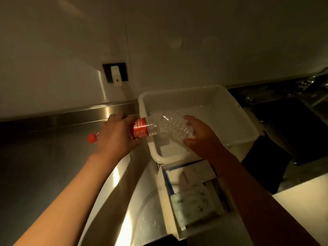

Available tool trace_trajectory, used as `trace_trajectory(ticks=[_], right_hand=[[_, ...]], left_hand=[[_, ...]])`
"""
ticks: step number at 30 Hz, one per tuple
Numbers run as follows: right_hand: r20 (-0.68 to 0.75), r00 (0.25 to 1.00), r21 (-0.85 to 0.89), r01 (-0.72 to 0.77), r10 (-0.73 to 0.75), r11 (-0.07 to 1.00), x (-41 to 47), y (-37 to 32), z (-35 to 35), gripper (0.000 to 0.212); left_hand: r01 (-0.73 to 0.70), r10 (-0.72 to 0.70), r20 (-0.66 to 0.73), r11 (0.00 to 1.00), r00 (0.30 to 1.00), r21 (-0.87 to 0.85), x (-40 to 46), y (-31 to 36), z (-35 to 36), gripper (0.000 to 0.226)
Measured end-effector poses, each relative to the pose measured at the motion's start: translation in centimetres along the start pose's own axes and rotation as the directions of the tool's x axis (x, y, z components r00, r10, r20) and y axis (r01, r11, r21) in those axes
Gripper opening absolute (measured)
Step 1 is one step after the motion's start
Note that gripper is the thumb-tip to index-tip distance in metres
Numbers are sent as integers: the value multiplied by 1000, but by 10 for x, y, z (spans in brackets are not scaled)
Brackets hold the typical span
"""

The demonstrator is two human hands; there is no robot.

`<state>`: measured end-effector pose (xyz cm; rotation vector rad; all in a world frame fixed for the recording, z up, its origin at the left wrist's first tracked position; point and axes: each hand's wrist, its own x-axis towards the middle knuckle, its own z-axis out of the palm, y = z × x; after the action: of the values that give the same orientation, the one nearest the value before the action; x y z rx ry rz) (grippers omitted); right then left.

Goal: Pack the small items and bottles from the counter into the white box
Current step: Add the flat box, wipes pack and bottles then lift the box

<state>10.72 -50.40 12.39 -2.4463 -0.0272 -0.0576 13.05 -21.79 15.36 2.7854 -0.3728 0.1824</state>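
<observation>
A clear plastic bottle (152, 127) with a red label and a red cap lies sideways in both my hands, over the left rim of the white box (236, 107). My left hand (115, 135) wraps its upper half near the label, with the cap sticking out to the left. My right hand (198, 135) grips the crumpled bottom end, inside the outline of the box. The box looks empty apart from the bottle's end hanging over it.
The steel counter (44, 166) stretches to the left, with a wall socket (116, 74) above it. In front of the box sits a white tray (177, 226) with flat packets. A dark hob (292, 121) lies to the right, and a pale surface sits at the lower right.
</observation>
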Motion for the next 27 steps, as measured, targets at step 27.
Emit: trace_trajectory(ticks=[27], right_hand=[[340, 912, -29, 252, -228, 967, -148, 135, -27, 60]], left_hand=[[-84, 105, 318, 993, 942, -80, -37, 155, 96, 73]])
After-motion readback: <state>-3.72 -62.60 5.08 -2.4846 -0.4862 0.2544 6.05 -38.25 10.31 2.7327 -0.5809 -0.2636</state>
